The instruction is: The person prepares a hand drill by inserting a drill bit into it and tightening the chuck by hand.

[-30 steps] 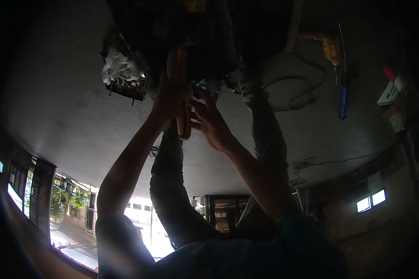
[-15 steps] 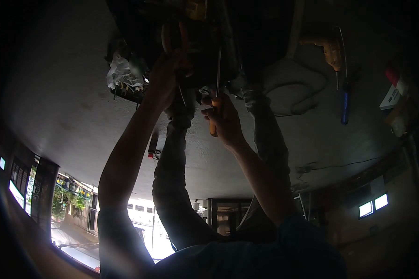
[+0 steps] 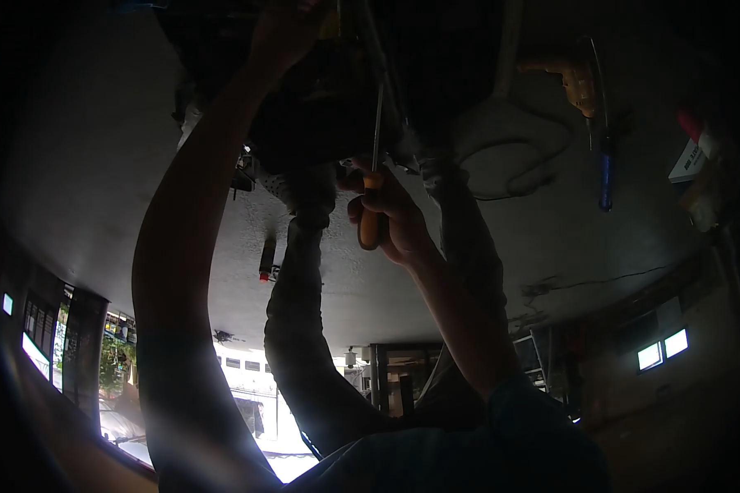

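My right hand (image 3: 390, 215) is closed around the orange handle of a screwdriver (image 3: 371, 218). The thin metal shaft points up toward a large dark object (image 3: 304, 115), whose details are lost in shadow. At the top edge, my left hand (image 3: 281, 37) reaches over the dark object, near a dim yellow part (image 3: 330, 25). Its fingers are mostly cut off or too dark to make out, and so is anything in them.
A yellow drill (image 3: 580, 86) lies on the grey floor (image 3: 386, 296) at the right, beside a blue-handled tool (image 3: 606, 177). A cable (image 3: 514, 146) curls near my legs (image 3: 300, 279). A small red-tipped item (image 3: 266, 261) lies left of them. A white box (image 3: 687, 162) is far right.
My left hand has moved up toward the top edge, and the red-handled tool it held is no longer visible. My right hand has shifted slightly left with the screwdriver.
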Tool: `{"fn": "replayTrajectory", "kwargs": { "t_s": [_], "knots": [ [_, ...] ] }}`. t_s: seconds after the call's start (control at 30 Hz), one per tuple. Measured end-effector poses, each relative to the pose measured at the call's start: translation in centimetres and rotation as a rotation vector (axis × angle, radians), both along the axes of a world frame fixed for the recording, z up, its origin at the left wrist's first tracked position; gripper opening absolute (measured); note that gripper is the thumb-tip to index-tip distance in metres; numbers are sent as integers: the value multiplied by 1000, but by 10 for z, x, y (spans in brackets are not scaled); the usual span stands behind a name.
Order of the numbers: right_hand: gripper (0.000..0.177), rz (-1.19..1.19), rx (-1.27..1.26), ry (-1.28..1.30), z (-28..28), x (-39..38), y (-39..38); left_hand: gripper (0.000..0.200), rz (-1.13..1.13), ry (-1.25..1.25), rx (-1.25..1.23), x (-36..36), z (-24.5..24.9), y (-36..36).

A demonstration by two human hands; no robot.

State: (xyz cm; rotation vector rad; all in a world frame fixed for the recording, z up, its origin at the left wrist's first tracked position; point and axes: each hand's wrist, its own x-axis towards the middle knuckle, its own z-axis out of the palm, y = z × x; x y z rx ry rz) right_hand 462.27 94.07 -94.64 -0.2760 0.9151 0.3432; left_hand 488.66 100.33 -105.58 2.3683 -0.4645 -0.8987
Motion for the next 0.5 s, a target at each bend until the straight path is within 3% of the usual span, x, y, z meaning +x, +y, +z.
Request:
{"fn": "replayTrajectory", "kwargs": {
  "t_s": [0.07, 0.1, 0.17, 0.2, 0.27, 0.3, 0.4, 0.47, 0.5],
  "knots": [
    [53, -52, 38, -3, -2, 0, -2, 27, -419, -166, -35, -32, -27, 12],
    [52, -100, 77, -8, -3, 0, -3, 27, -421, -163, -38, -42, -29, 11],
    [55, -158, 128, -9, -4, 0, -5, 34, -940, -289, 154, -61, -32, 11],
    [59, -213, 180, -13, -5, 1, -6, 34, -940, -288, 153, -68, -40, 15],
    [63, -181, 154, -1, -6, 2, -9, 37, -1051, -599, -9, -74, -50, 24],
    [67, -150, 126, 8, -6, 3, -9, 37, -1054, -601, -3, -76, -54, 26],
    [69, -207, 150, 42, -3, 7, -11, 36, -1018, -499, 110, -81, -60, 17],
    [70, -206, 160, 65, -1, 9, -12, 34, -1100, -208, 291, -77, -60, 13],
    [70, -191, 139, 76, 0, 11, -12, 34, -1098, -214, 298, -80, -73, 21]
  ]
}}
